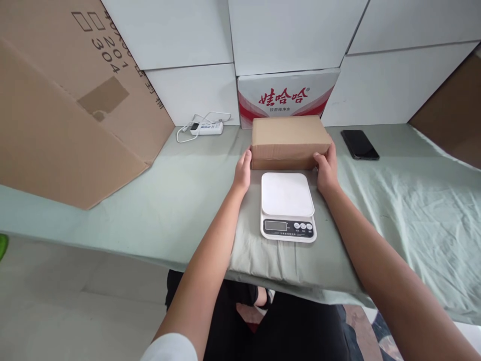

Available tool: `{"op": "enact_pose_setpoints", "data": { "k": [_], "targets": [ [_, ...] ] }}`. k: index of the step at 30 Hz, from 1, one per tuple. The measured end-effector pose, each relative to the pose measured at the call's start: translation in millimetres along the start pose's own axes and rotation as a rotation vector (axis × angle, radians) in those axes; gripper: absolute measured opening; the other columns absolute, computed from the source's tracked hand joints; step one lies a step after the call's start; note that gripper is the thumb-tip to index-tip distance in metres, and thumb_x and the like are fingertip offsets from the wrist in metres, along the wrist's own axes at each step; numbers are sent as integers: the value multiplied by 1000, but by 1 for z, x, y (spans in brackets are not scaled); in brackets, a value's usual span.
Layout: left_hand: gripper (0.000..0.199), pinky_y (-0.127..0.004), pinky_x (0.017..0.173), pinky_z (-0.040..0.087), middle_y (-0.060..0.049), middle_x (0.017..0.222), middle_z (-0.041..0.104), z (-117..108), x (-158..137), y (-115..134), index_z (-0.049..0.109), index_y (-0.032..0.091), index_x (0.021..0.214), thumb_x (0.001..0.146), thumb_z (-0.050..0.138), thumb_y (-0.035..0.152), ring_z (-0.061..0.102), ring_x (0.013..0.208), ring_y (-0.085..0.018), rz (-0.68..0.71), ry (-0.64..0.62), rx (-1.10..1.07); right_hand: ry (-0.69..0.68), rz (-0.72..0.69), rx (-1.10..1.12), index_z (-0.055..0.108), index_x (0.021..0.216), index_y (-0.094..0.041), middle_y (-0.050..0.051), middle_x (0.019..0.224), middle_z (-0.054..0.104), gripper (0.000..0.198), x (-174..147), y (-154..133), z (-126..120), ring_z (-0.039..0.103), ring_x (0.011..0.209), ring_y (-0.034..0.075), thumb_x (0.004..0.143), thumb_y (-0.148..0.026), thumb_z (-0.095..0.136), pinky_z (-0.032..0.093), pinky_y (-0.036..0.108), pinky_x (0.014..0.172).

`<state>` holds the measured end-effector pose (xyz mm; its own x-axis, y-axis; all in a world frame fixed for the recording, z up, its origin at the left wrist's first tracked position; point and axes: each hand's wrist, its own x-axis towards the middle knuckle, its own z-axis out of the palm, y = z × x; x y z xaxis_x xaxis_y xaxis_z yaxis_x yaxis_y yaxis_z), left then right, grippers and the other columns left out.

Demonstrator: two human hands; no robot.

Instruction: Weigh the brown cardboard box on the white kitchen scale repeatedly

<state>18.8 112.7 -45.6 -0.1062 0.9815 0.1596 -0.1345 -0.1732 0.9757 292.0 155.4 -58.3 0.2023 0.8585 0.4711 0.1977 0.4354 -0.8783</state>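
Head view: I see both bare hands holding a closed brown box (289, 133) between them, one on each end. Left hand (243, 171) is at the box's left end, thumb up by the near corner; the other fingers are mostly out of sight. Right hand (327, 168) grips the right end, thumb on the front face, fingers round the far side, mostly hidden. Box sits just beyond a white kitchen scale (287, 195), in front of a red-and-white printed carton (287, 98). Can't tell from my feed if the box's underside touches the cloth. Scale: bare platform, grey display and three round buttons on the near edge, between the two forearms. Green cloth (398, 200) covers the table, wrinkled on the right. Black phone (359, 144) lies flat, right of the box. White device (208, 129) with a looped white cable lies farther left, by the white panels (191, 93). Large cardboard sheet (45, 125) with printed numbers leans in at far left; brown board (451, 108) at far right.
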Motion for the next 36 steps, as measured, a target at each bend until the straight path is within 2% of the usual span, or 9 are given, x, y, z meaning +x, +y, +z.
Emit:
{"op": "enact_pose_setpoints", "data": {
  "k": [6,10,19,27,30,32,36],
  "targets": [
    [80,-43,144,35,-7,179,58,0,-1,-3,67,28,157,104,48,84,45,174,-30,-2,20,14,-10,-25,-5,59,152,-35,6,162,66,73,3,13,0,54,161,38,81,-52,63,37,68,143],
    [80,-41,143,37,-4,178,59,2,-3,-1,66,29,159,104,47,84,45,174,-29,7,10,31,-8,-41,-6,61,151,-33,6,161,68,72,3,16,-1,53,162,38,81,-49,63,36,67,144],
    [78,-41,141,40,-6,176,62,2,-3,0,67,26,158,106,46,81,49,172,-29,21,19,59,-8,-25,-42,62,145,-31,7,159,69,65,0,6,0,55,159,39,82,-48,62,36,68,143],
    [86,-46,142,39,-11,176,61,2,0,-4,69,24,153,100,49,89,49,172,-32,6,51,54,20,53,10,63,140,-31,7,162,68,65,-5,-8,1,53,162,37,76,-44,64,31,66,146],
    [86,-47,142,39,-10,173,64,3,-1,-3,71,25,150,98,50,90,51,170,-33,5,55,60,10,55,14,60,150,-31,6,171,61,72,-6,-3,-2,48,167,36,79,-44,65,26,65,148],
    [84,-48,141,41,-11,170,67,4,-1,-2,72,24,148,99,51,89,53,168,-34,13,53,45,-13,53,15,53,160,-33,5,177,55,82,-6,3,-3,44,171,35,80,-46,66,25,66,149],
    [69,-51,140,42,-9,168,69,3,1,-1,73,26,145,101,56,76,57,165,-34,20,58,17,-29,58,35,43,169,-34,4,182,50,95,-5,9,-3,44,173,35,80,-50,69,26,66,148]
  ]
}}
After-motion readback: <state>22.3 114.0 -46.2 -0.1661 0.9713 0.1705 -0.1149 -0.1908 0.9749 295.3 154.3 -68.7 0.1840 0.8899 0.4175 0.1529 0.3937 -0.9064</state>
